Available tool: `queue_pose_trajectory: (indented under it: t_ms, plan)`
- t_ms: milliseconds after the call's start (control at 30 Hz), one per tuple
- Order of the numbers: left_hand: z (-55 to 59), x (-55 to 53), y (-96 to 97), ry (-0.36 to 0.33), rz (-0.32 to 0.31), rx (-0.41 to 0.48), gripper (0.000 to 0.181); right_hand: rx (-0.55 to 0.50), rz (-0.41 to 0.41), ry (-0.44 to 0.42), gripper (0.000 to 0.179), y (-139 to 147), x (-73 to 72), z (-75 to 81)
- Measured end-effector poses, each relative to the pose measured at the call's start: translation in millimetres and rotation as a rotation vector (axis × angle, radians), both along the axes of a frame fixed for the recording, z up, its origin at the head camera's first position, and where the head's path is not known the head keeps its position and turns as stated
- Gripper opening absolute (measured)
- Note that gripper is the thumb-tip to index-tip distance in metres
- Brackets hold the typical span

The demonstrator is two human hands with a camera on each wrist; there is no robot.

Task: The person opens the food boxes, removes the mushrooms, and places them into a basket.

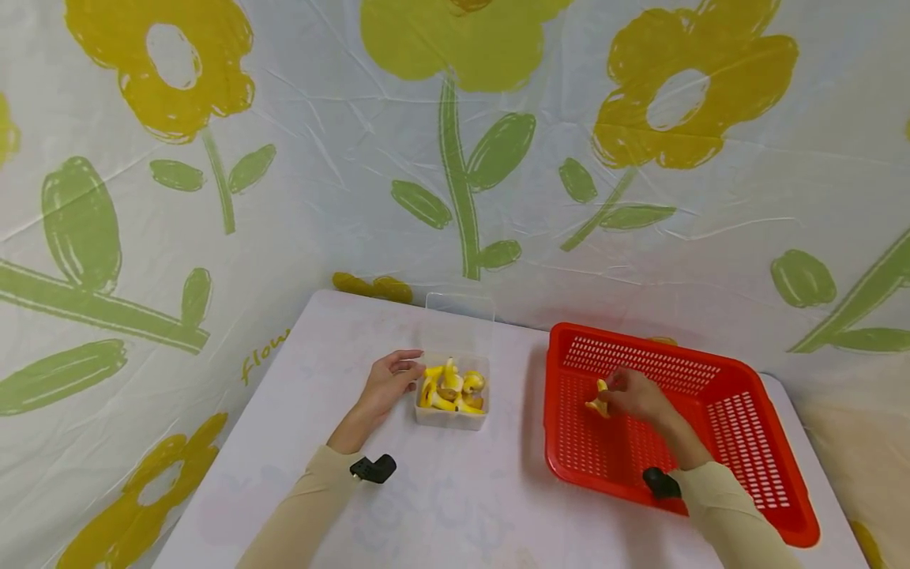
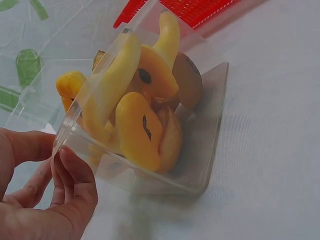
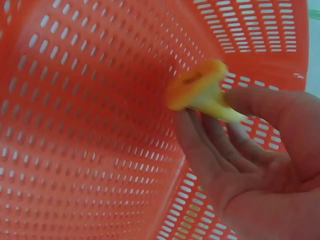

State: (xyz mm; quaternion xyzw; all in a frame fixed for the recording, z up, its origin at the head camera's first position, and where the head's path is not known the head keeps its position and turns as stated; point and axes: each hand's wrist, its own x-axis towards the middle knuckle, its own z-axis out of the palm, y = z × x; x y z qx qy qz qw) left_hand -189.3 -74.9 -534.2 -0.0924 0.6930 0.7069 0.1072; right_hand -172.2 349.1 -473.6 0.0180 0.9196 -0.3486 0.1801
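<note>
My left hand [image 1: 387, 382] pinches the left edge of a clear plastic box [image 1: 449, 420] between thumb and fingers. The left wrist view shows that grip on the box rim [image 2: 75, 127] up close. Heaped in the box are several yellow and brownish pieces [image 2: 137, 132], some curved, some with a dark spot. Over the red basket [image 1: 569, 458], my right hand [image 1: 636, 393] holds a yellow mushroom-shaped piece [image 3: 197, 90] with a pale stem. Thumb and fingers pinch it in the right wrist view, where it is slightly blurred. Part of it is hidden by the fingers.
Behind the box its transparent lid [image 1: 460, 320] stands raised. The basket has slotted, sloping walls and lies at the right of the white table [image 1: 426, 498]. A flower-printed cloth [image 1: 298, 197] hangs close behind the table's back edge.
</note>
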Motion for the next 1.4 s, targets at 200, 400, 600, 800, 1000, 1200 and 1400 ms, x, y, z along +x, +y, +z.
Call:
queue_pose_trajectory:
  t_ms: [200, 400, 600, 800, 1000, 1200, 1400]
  plan:
    - [0.6, 2.0, 1.5, -0.001, -0.001, -0.016, 0.034, 0.005, 0.057, -0.116, 0.030, 0.4, -8.5, 2.3]
    - [-2.2, 2.2, 2.6, -0.003, 0.001, -0.018, 0.033, 0.023, 0.064, -0.142, 0.031, 0.8, -12.5, -1.9]
    - [-3.2, 1.2, 1.6, 0.007, 0.006, -0.015, 0.031, 0.065, 0.099, -0.113, 0.032, -4.3, -13.4, 0.3]
    - [-2.9, 0.3, -0.4, 0.020, 0.002, -0.008, 0.034, 0.125, 0.083, -0.028, 0.030, -14.4, -15.0, 9.8]
    - [-3.3, 0.1, -1.0, 0.026, -0.008, 0.002, 0.035, 0.084, 0.060, 0.033, 0.028, -25.6, -9.5, 23.7]
    - [-2.8, 0.1, -1.4, 0.029, -0.015, 0.006, 0.036, 0.044, 0.025, 0.170, 0.027, -40.8, -2.9, 35.0]
    - [-1.8, 0.7, -0.1, 0.019, -0.006, -0.001, 0.034, 0.003, 0.012, 0.269, 0.024, -56.1, 0.9, 39.6]
